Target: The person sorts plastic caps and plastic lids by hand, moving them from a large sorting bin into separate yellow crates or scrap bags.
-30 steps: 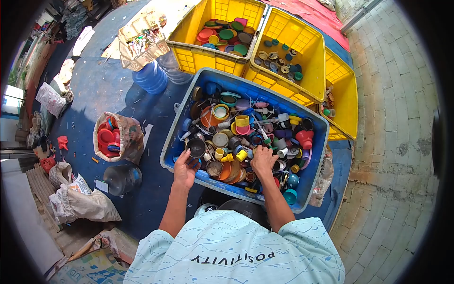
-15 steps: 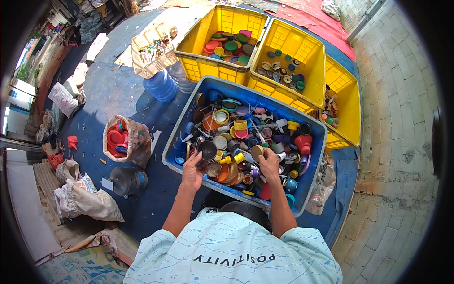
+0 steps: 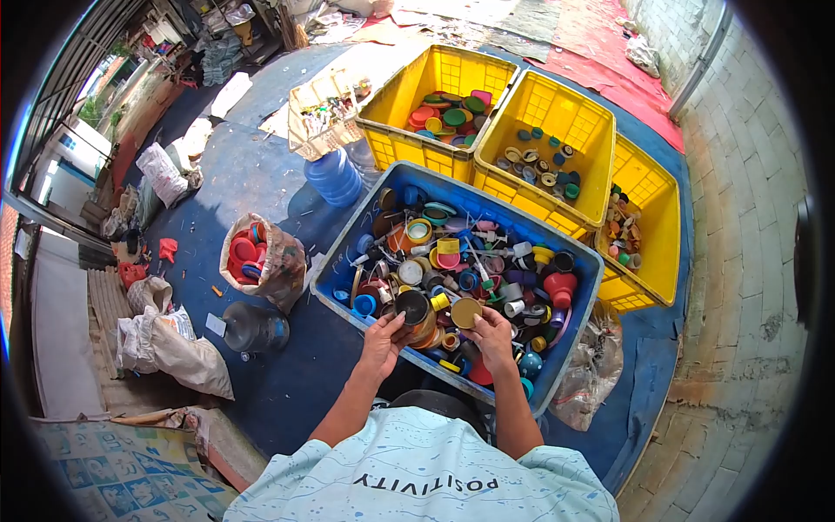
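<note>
My left hand [image 3: 383, 343] is closed on the edge of a round black cap [image 3: 412, 305], its hollow side facing up. In my right hand [image 3: 492, 336] is a flat, tan-gold round lid [image 3: 466, 312], pinched at its rim. Both hands are over the near side of a large blue tub [image 3: 586, 337]. Mixed plastic caps, lids and pump tops fill the tub. Among them are a red funnel-shaped piece [image 3: 560, 287], a small yellow cap [image 3: 438, 302] between my hands, and a teal round cap [image 3: 530, 364] near the right side.
Three yellow crates [image 3: 417, 150] holding sorted caps stand behind the tub. To the left are a sack of red lids [image 3: 291, 274], a dark water jug [image 3: 257, 329] and a blue jug [image 3: 334, 178] beneath a cream basket [image 3: 304, 143]. A block wall [image 3: 739, 287] runs along the right.
My hands have come closer together, each still holding its piece. The tan lid is now turned with its flat face towards me. The whole view has shifted, with the tub lower in it.
</note>
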Action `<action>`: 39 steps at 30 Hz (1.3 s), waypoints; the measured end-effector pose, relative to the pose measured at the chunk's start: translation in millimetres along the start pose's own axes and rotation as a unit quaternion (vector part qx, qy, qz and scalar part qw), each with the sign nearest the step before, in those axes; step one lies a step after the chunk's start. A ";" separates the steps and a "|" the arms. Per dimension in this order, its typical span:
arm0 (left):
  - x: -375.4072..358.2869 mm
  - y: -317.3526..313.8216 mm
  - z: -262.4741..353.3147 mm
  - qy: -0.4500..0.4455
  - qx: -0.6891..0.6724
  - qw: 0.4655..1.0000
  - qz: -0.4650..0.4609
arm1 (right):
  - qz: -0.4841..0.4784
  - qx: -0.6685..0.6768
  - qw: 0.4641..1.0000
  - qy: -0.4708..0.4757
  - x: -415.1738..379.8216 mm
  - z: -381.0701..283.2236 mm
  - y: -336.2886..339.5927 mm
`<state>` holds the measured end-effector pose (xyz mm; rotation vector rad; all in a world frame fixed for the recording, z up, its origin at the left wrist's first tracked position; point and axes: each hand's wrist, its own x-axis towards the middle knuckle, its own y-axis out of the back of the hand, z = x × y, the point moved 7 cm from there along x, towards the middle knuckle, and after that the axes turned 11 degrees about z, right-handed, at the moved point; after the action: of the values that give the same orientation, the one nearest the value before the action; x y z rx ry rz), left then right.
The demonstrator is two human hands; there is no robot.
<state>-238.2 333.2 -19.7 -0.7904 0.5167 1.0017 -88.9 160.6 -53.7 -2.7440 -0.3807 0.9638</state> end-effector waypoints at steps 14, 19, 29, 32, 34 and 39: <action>68.6 -7.9 82.9 -0.025 0.007 0.999 -0.035 | -0.044 -0.105 0.992 0.058 43.7 -26.0 -79.5; 146.6 -37.4 140.6 -0.006 0.015 0.996 -0.084 | 0.009 -0.040 0.996 0.074 94.0 -41.2 -139.9; 278.1 -167.1 262.1 0.030 0.009 0.982 -0.189 | 0.085 0.044 0.988 0.121 196.7 -139.9 -263.5; 305.3 -225.4 305.7 0.001 -0.030 0.975 -0.220 | 0.080 0.103 0.981 0.144 230.7 -198.0 -290.0; 314.4 -231.9 310.4 0.040 -0.014 0.985 -0.166 | 0.120 0.061 0.980 0.149 248.4 -203.9 -287.9; 318.4 -180.9 291.8 0.038 -0.021 0.984 -0.172 | 0.171 -0.045 0.974 0.142 251.0 -160.8 -255.8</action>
<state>77.6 678.4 -1.4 -0.9232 0.4074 0.6653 158.1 462.1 -5.6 -3.0353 0.1028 0.6137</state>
